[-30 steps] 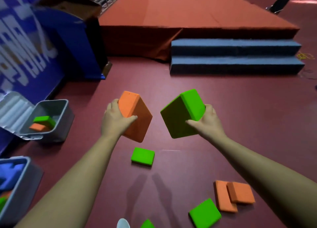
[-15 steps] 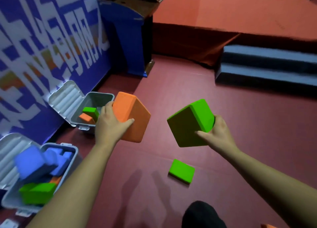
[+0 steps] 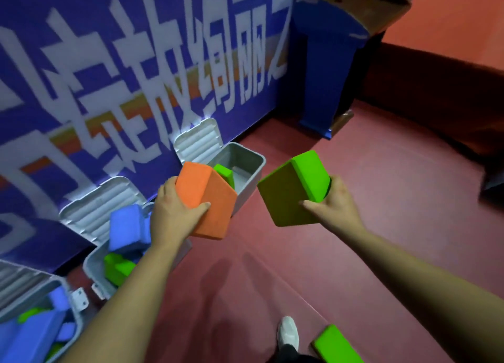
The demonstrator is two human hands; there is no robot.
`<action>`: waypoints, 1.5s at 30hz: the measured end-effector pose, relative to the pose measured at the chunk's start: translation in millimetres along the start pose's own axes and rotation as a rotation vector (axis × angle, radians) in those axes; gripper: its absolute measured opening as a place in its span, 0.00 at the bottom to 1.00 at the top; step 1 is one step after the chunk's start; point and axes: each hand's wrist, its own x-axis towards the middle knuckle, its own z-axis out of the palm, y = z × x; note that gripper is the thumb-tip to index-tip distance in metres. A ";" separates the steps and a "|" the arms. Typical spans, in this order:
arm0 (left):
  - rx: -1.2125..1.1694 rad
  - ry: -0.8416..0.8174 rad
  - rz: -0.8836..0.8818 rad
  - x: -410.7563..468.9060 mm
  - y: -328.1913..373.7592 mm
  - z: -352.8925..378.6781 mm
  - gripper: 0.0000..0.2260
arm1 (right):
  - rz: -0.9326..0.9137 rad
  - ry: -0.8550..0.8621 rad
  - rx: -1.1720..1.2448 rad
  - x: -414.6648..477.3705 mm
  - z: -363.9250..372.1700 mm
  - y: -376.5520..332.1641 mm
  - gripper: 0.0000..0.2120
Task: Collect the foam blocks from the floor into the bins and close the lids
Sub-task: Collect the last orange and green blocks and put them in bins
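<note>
My left hand (image 3: 174,215) grips a big orange foam block (image 3: 210,201), held over the near edge of the far grey bin (image 3: 245,158). That bin stands open with a green block (image 3: 225,173) inside. My right hand (image 3: 331,208) grips a big green foam block (image 3: 294,188) just right of that bin, above the floor. A middle grey bin (image 3: 94,270) below my left forearm holds blue (image 3: 128,227) and green blocks. A third bin (image 3: 73,321) at the bottom left holds more blue blocks. One flat green block (image 3: 335,345) lies on the floor by my white shoe (image 3: 287,334).
All three bins stand along a blue banner wall (image 3: 109,62), their ribbed lids leaning back against it. A blue lectern (image 3: 330,62) stands at the wall's far end. Dark red floor (image 3: 381,199) stretches to the right, up to a raised stage edge.
I have moved toward the bins, and the view has swung left. Both hands have carried their blocks up to the far bin, which now lies right under the orange block.
</note>
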 end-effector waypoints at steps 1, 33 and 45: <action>0.012 0.026 -0.034 16.7 0.0 1.8 0.41 | -0.034 -0.027 0.015 27.4 7.3 -7.8 0.27; -0.088 -0.043 -0.162 636.8 103.1 245.4 0.39 | -0.025 -0.230 -0.186 680.3 164.9 -80.4 0.28; 0.008 0.265 -0.729 698.8 60.8 330.0 0.41 | -0.380 -0.746 -0.185 913.1 308.7 -100.7 0.27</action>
